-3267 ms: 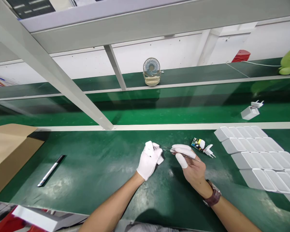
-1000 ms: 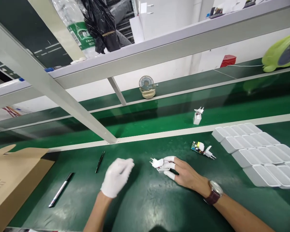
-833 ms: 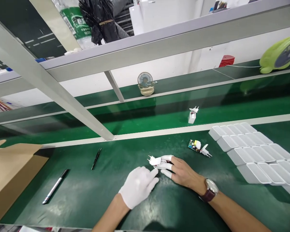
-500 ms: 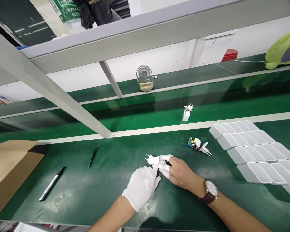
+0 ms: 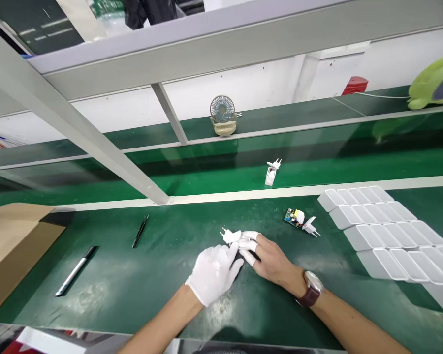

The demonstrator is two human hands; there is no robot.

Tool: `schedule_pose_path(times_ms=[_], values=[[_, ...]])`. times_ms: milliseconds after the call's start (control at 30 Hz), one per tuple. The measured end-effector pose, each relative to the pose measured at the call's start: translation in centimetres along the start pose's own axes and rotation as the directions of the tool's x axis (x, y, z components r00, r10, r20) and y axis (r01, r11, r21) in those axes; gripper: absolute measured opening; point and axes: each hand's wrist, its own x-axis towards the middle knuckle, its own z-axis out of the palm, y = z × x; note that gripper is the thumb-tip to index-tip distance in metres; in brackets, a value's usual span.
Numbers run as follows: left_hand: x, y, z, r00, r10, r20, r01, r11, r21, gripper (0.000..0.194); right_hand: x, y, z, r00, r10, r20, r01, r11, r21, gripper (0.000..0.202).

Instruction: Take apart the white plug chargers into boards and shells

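Observation:
A small white two-pin plug piece (image 5: 230,236) is held between my hands over the green table, its pins pointing left. My left hand (image 5: 213,270), in a white glove, pinches it from below with thumb and fingers. White finger covers sit on the fingertips of my right hand (image 5: 268,255), which is closed on the piece's right end. Part of the piece is hidden by my fingers. To the right lies a circuit board (image 5: 294,216) with a white plug part (image 5: 310,226) joined to it.
Rows of white plastic cases (image 5: 387,233) stand at the right. On the green belt (image 5: 206,172) behind rests a white adapter (image 5: 271,173). Black tweezers (image 5: 140,231), a pen (image 5: 77,271) and a cardboard box (image 5: 18,255) are at the left. A slanted post (image 5: 107,152) meets the table's back edge.
The adapter on the belt has shifted left. Both hands stay together on the plug piece, with the right-hand fingers slightly rearranged. The view has moved a little.

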Motion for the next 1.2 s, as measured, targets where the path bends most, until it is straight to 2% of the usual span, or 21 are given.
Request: schedule_pose_path(times_ms=[33,67,100,133,200,233,300,400,567,767,867,933,967,1033,1100,1133,1200], values=[[-0.1,-0.1,0.0,0.998,0.005,-0.06,-0.003,0.999,0.038,0.033,0.3,-0.1,0.0,0.994,0.091,-0.053,-0.082,0.983,0.165,0.023],[-0.1,-0.1,0.1,0.991,-0.01,-0.137,0.017,0.999,0.046,0.045,0.6,-0.2,0.0,0.974,0.213,-0.081,-0.17,0.917,0.362,0.022],[-0.1,-0.1,0.1,0.976,-0.044,-0.211,0.051,0.998,0.029,0.057,0.8,-0.4,0.0,0.938,0.341,-0.066,-0.249,0.793,0.556,0.023],[0.1,0.0,0.3,0.958,-0.087,-0.272,0.089,0.996,-0.006,0.068,1.1,-0.6,-0.1,0.895,0.446,-0.011,-0.307,0.632,0.711,0.025],[0.5,0.3,0.5,0.923,-0.17,-0.344,0.146,0.985,-0.093,0.078,1.3,-1.1,-0.2,0.83,0.542,0.136,-0.361,0.336,0.87,0.029],[0.8,0.5,0.7,0.916,-0.195,-0.351,0.156,0.978,-0.135,0.077,1.3,-1.4,-0.3,0.814,0.55,0.189,-0.37,0.239,0.898,0.03],[1.3,1.0,0.9,0.914,-0.207,-0.348,0.145,0.97,-0.196,0.068,1.2,-1.9,-0.3,0.805,0.542,0.242,-0.368,0.136,0.92,0.03],[1.8,1.6,1.2,0.913,-0.196,-0.358,0.118,0.966,-0.229,0.063,1.1,-2.4,-0.3,0.807,0.524,0.272,-0.375,0.097,0.922,0.032],[2.0,1.8,1.3,0.911,-0.206,-0.357,0.131,0.966,-0.223,0.061,1.3,-2.6,-0.4,0.801,0.543,0.253,-0.386,0.146,0.911,0.038],[2.0,1.6,1.2,0.924,-0.194,-0.329,0.12,0.965,-0.232,0.06,1.2,-2.3,-0.3,0.808,0.533,0.25,-0.376,0.14,0.916,0.035],[2.0,1.4,1.3,0.933,-0.183,-0.31,0.103,0.961,-0.258,0.062,1.2,-1.8,-0.1,0.816,0.535,0.218,-0.369,0.193,0.909,0.032],[1.9,0.9,1.4,0.94,-0.178,-0.29,0.096,0.956,-0.276,0.068,1.1,-1.3,-0.2,0.834,0.534,0.141,-0.35,0.313,0.883,0.029],[1.9,0.6,1.5,0.944,-0.176,-0.278,0.097,0.956,-0.278,0.072,1.1,-1.1,-0.3,0.85,0.522,0.072,-0.325,0.41,0.852,0.027],[1.9,-0.2,1.6,0.954,-0.173,-0.244,0.104,0.957,-0.271,0.076,1.2,-0.7,-0.7,0.892,0.437,-0.115,-0.237,0.667,0.706,0.024],[1.9,-1.2,1.7,0.963,-0.185,-0.193,0.131,0.955,-0.265,0.072,1.3,-0.7,-1.3,0.93,0.236,-0.282,-0.099,0.9,0.425,0.024],[1.9,-1.7,1.8,0.967,-0.197,-0.165,0.148,0.952,-0.269,0.069,1.3,-0.7,-1.5,0.938,0.118,-0.326,-0.026,0.962,0.273,0.027],[1.9,-2.6,1.8,0.965,-0.234,-0.122,0.191,0.939,-0.286,0.063,1.3,-0.8,-1.9,0.938,-0.075,-0.34,0.095,0.995,0.041,0.038]])
